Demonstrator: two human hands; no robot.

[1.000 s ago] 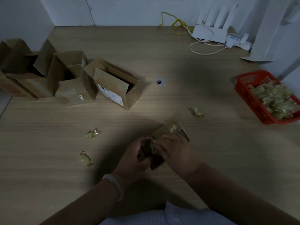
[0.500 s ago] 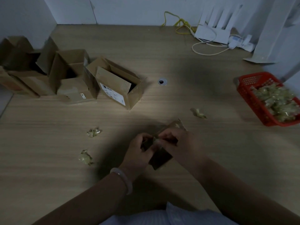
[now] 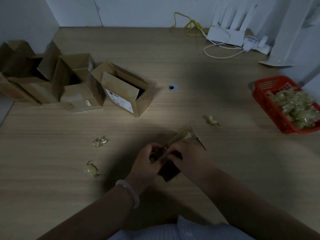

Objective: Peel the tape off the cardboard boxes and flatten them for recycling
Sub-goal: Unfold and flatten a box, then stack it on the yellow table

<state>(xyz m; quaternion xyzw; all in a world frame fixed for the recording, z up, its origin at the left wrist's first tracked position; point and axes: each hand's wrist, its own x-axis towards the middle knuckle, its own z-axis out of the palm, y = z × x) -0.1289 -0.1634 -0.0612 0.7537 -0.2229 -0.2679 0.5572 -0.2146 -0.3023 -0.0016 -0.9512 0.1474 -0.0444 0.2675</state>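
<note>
Mostly the view is filled by a wide, pale wood-grain table, dimly lit, with a brighter patch near its middle. Along its left side stands a row of open brown cardboard boxes, flaps up, touching one another; the nearest one to the middle, a brown box with a white printed label, sits tilted at the end of the row. At the right edge a red plastic mesh basket holds a heap of crumpled yellowish tape. At the back, against the wall, stands a white router with upright antennas, a yellow cable and a white cable lying beside it.

Near the front, in the middle, a small flattened brown cardboard box is held tilted just above the table, well apart from the row. The left hand grips its left edge with curled fingers, and the right hand has its fingers curled over the right side; whether they pinch tape cannot be told. A pale bit of tape shows at the box's upper end.

Three loose wads of crumpled tape lie on the table: two to the left of the hands and one to the right. A small round metal grommet sits in the table beside the labelled box, and a pale bangle circles the left wrist
</note>
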